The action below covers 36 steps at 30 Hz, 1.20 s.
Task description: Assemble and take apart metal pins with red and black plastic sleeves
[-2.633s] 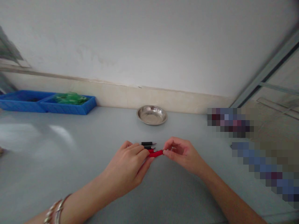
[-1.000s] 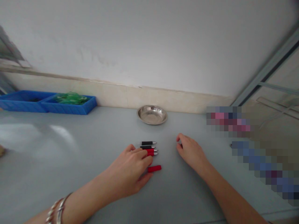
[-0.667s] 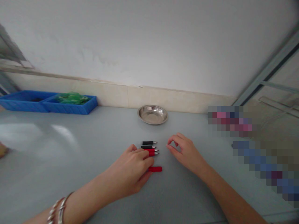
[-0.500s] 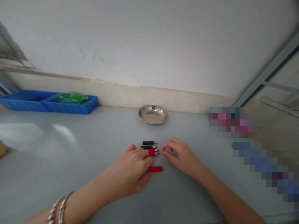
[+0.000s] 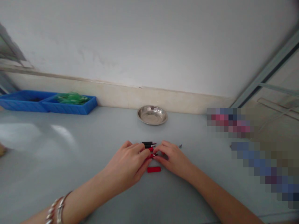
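My left grip (image 5: 130, 157) clamped a red pen (image 5: 149, 156), probably light and stiff, best held mid-barrel; whether my right grip (image 5: 172, 156) pinched its tip (image 5: 155, 155), I couldn't tell.

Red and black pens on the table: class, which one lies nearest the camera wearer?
The red pen lowest in the picture, lying by itself. The other red pens and the black pens are bunched together farther from the wearer.
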### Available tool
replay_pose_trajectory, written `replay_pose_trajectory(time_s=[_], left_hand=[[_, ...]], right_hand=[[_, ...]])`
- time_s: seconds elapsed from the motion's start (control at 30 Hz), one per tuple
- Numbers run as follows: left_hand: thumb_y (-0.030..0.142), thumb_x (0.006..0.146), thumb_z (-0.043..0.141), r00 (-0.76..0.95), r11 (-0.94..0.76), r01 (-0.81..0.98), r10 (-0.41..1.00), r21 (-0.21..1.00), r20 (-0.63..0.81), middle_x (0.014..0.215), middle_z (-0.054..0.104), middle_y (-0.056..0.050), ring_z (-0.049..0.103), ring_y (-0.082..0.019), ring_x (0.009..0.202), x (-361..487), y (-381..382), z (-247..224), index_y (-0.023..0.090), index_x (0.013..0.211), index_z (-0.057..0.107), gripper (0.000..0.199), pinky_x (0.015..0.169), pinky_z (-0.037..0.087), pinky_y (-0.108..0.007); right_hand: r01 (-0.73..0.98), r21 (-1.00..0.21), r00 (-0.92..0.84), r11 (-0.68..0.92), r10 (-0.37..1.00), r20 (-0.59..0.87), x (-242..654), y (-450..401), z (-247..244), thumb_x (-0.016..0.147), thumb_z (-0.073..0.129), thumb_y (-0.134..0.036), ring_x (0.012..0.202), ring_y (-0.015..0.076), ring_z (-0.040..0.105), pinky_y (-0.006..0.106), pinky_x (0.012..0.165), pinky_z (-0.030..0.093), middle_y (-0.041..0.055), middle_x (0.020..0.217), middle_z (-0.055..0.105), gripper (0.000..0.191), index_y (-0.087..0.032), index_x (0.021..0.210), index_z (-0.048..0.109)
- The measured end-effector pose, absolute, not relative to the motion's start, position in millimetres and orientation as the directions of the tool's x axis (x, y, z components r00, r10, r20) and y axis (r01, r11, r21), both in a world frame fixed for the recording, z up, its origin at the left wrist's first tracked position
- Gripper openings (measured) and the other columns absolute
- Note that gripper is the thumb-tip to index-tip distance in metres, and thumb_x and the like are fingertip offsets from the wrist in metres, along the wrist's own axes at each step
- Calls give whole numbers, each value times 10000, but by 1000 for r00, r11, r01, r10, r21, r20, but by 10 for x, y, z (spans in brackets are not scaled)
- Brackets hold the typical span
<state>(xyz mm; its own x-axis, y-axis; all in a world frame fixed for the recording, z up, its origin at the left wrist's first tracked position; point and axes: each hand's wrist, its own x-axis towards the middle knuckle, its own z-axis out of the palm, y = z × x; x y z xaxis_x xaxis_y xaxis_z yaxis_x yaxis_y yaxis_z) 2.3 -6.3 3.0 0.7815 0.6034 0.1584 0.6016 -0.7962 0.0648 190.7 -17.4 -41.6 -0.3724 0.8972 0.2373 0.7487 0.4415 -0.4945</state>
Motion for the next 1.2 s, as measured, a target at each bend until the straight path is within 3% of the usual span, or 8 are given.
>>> replay_pose_trajectory(time_s=[0.33, 0.53, 0.8, 0.97, 1.2], left_hand=[[242, 895, 447, 710, -715, 699, 693, -7, 128, 918, 583, -72, 575, -216, 799, 23, -44, 32, 167, 983, 574, 172, 719, 429, -371], [245, 905, 445, 710, -711, 703, 699, -20, 86, 859, 626, -67, 598, -222, 771, 21, -25, 21, 169, 912, 613, 184, 696, 426, -367], [250, 922, 410, 719, -733, 679, 674, 32, 168, 775, 666, -59, 615, -214, 700, 22, -21, 35, 159, 893, 634, 244, 692, 437, -368], [259, 935, 368, 731, -750, 661, 651, 27, 207, 708, 653, -53, 612, -206, 654, 25, -39, 37, 159, 896, 635, 287, 668, 445, -358], [231, 931, 365, 752, -781, 623, 615, 47, 237, 706, 652, -52, 612, -199, 645, 31, -42, 8, 159, 893, 628, 276, 668, 446, -350]], right_hand=[[688, -550, -345, 474, 880, 328, 1969, -217, -330, 834, 554, -158, 735, 139, 512, 258, 683, 404, 25, 799, 545, 56, -162, 872, 595], [670, -574, -303, 470, 880, 366, 1994, -237, -293, 855, 536, -199, 706, 128, 501, 247, 659, 388, 25, 786, 541, 74, -157, 859, 597], [543, -782, -223, 306, 950, 217, 1984, -246, -215, 881, 464, -355, 608, 110, 461, 219, 564, 340, -9, 660, 522, 264, -153, 773, 596], [483, -834, -238, 268, 956, 170, 1977, -264, -202, 916, 346, -404, 577, 111, 455, 223, 563, 334, -16, 571, 476, 421, -158, 627, 529], [501, -827, -235, 255, 960, 153, 1957, -272, -197, 912, 338, -391, 515, 101, 380, 226, 514, 307, -33, 508, 391, 414, -184, 556, 386]])
